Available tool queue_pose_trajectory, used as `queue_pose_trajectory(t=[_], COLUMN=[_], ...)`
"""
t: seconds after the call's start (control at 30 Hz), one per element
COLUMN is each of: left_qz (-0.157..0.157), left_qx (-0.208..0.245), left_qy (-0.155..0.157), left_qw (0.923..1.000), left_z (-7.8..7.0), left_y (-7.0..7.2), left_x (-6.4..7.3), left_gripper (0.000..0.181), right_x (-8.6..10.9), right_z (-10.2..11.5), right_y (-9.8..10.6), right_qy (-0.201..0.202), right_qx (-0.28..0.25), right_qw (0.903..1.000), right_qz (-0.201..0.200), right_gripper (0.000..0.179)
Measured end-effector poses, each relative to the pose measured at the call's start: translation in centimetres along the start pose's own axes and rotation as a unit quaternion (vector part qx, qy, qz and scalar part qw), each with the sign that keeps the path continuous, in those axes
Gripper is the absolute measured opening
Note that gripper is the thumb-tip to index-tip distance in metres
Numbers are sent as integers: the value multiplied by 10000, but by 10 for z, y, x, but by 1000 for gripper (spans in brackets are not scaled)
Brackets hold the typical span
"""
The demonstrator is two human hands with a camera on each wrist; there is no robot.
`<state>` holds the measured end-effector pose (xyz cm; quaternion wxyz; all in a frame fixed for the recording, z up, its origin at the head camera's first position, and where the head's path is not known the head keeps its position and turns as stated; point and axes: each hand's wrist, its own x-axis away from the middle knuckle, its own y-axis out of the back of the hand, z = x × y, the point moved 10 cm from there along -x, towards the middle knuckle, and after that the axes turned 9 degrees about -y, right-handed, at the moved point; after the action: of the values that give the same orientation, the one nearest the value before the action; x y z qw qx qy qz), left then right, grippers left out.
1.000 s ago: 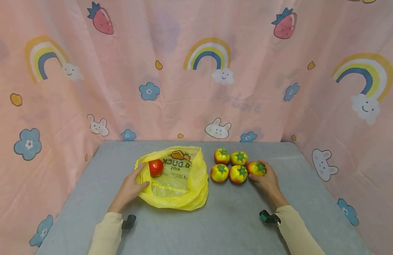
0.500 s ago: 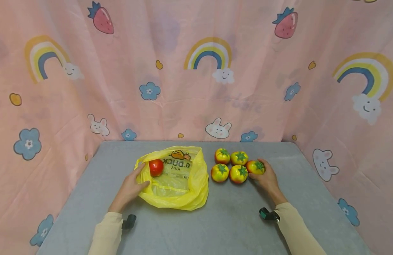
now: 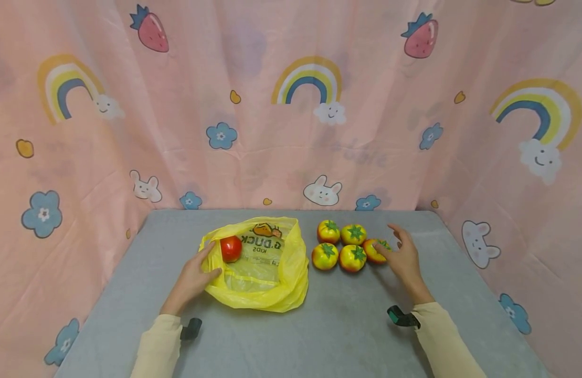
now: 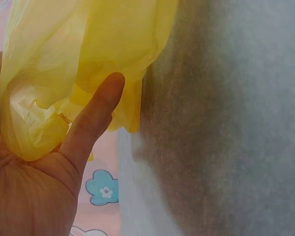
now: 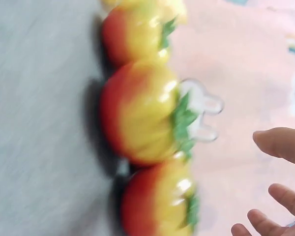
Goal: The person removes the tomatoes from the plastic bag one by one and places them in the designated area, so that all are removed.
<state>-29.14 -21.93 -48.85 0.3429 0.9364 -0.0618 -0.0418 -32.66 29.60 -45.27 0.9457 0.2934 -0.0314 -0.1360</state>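
In the head view, my left hand (image 3: 192, 278) holds the left side of an open yellow plastic bag (image 3: 293, 283). In the left wrist view, the thumb (image 4: 96, 115) lies along the bag's film (image 4: 123, 44), which passes between thumb and fingers. A red tomato (image 3: 231, 249) rests inside the bag at its left. Several yellow-and-red tomatoes with green star-shaped leaves, one of them a front tomato (image 3: 352, 258), stand grouped right of the bag. My right hand (image 3: 405, 260) hovers at the rightmost tomato (image 3: 374, 252), fingers spread and holding nothing; its thumb partly covers that tomato.
A grey cloth-covered table (image 3: 338, 336) carries everything. Behind and at both sides hangs a pink curtain (image 3: 253, 173) printed with rainbows and rabbits. Dark wrist-worn devices, such as the right one (image 3: 403, 317), stick out inward from both sleeves.
My right hand has let go of the rightmost tomato and lifted away to the right. That tomato now sits slightly further left, against its neighbours. My left hand and the bag have stayed put.
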Motion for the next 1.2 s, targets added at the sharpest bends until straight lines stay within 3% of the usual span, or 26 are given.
queue_pose_trajectory(t=[0.33,0.6,0.83,1.2], left_qz=[-23,-46,-70,-57], left_qx=[-9,0,32,24], left_qy=[-17,16,-38,10], left_qw=[10000,10000,10000,10000], left_z=[1,1,-1,0], left_y=[-1,-1,0,-1], left_x=[1,1,1,0], left_gripper=[75,75,75,75], right_x=[27,47,60,75], right_z=[54,98,122,141], right_y=[7,-2,-26,-80], right_qy=[586,1008,1169,1171], right_qx=[-928,-1480,-1741,-1981], right_qw=[9940,9837,9760,9649], right_qz=[-27,146,593,1262], right_gripper=[67,57,55,54])
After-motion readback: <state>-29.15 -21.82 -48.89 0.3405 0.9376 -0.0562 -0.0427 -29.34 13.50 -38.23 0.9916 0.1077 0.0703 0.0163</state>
